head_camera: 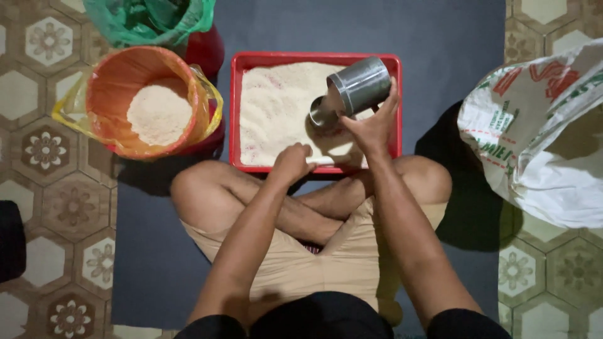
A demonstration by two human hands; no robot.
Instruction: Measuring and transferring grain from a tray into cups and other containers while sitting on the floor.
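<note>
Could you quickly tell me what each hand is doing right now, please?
Left hand: closed, resting on the near rim of the red tray of rice.
Right hand: grip closed on the tilted metal cup above the tray.

Orange plastic-lined bucket (119, 81) of pale grain at left. Green bag (151, 19) over red container behind it. White printed sack (540, 132) at right. Dark mat (452, 37) over patterned tile floor (44, 163).
</note>
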